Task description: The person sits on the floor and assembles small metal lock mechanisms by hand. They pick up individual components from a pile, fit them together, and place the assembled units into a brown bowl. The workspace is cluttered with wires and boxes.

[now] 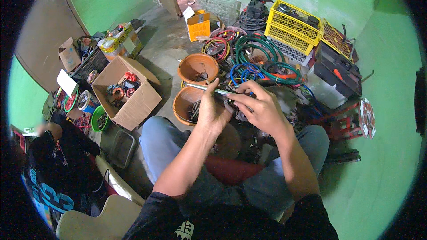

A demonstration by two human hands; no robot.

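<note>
A thin, flat object with a pale, shiny edge (199,86) is held up in front of me, seen nearly edge-on, so its exact kind does not show. My left hand (212,109) is closed around it from below, thumb pointing up. From the other side, the bent fingers of my right hand (265,110) close on its right end, fingertips touching it. Just beyond my hands stand two orange-brown bowls: the farther bowl (187,72) has a few small bits in it, and the nearer bowl (179,106), partly behind my left hand, holds small metal parts.
Coiled green hose (242,49) and tangled cables lie beyond my right hand. Yellow crates (291,23), a dark toolbox (336,73) and a red stool (367,118) line the right side. At left are a cardboard box (144,100) of parts, a green bowl (96,120) and another person (62,160).
</note>
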